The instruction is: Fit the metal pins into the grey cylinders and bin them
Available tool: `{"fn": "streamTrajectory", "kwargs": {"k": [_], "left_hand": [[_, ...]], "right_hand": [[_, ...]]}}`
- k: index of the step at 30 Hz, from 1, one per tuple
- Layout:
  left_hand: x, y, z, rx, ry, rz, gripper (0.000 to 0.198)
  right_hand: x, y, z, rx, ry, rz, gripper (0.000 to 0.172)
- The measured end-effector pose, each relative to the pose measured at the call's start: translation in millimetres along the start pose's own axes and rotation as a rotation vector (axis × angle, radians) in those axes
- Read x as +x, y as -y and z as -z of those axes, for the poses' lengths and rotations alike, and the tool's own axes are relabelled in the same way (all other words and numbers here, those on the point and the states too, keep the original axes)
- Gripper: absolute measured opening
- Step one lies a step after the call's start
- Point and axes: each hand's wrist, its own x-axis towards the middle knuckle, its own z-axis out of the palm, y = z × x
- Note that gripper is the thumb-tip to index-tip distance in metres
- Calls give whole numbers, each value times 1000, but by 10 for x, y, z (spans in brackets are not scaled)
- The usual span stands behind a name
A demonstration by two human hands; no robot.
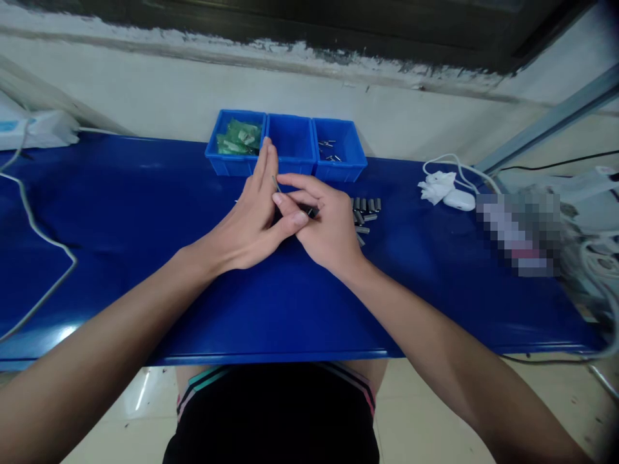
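My left hand is held edge-up over the blue table, its fingers stretched out and its thumb lying near my right thumb. Between the thumb and index finger of my right hand, a thin metal pin is pinched against the left palm. Something small and dark shows under the right fingers; whether it is held or lies on the table I cannot tell. Several short metal cylinders lie just beyond my right hand, which partly hides them.
Three joined blue bins stand at the wall. The left bin holds green plastic packets, the right bin several small metal pins. Crumpled tissue, a white case and cables lie to the right; another cable crosses the left.
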Motion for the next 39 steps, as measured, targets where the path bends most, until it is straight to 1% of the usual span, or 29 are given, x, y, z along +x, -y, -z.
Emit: {"fn": "streamTrajectory", "kwargs": {"k": [3, 5, 8, 10, 13, 16, 19, 22, 25, 27, 29, 31, 35, 39], "left_hand": [[-3, 22, -19, -25, 0, 5, 101], [3, 21, -21, -17, 2, -3, 101], [21, 11, -18, 12, -14, -23, 102], [37, 6, -9, 38, -36, -57, 103], [60, -2, 20, 75, -78, -102, 100], [70, -9, 47, 111, -127, -82, 90], [65, -7, 42, 156, -134, -65, 83], [55, -2, 28, 196, -126, -67, 73], [51, -13, 40, 231, -118, -91, 63], [51, -31, 62, 253, -104, -103, 59], [50, -50, 90, 281, -87, -99, 58], [45, -63, 118, 316, -66, -88, 58], [15, -69, 161, 394, -16, -77, 51], [-8, -75, 191, 441, 15, -57, 47]], "right_hand": [[-11, -23, 0, 35, 1, 2, 12], [-15, -14, 4, 27, 10, 14, 8], [11, 12, 42, -48, 5, 64, 9], [63, -1, 103, -115, -39, 131, 11], [192, -127, 262, -202, -140, 212, 14], [348, -365, 492, -264, -225, 240, 23], [474, -586, 725, -321, -244, 220, 37], [541, -692, 867, -290, -242, 162, 37], [547, -702, 888, -220, -269, 100, 27], [528, -685, 864, -233, -304, 87, 21], [507, -664, 836, -324, -347, 106, 17], [495, -645, 817, -469, -374, 132, 13], [500, -630, 792, -701, -327, 122, 11], [513, -630, 762, -783, -267, 124, 14]]}}
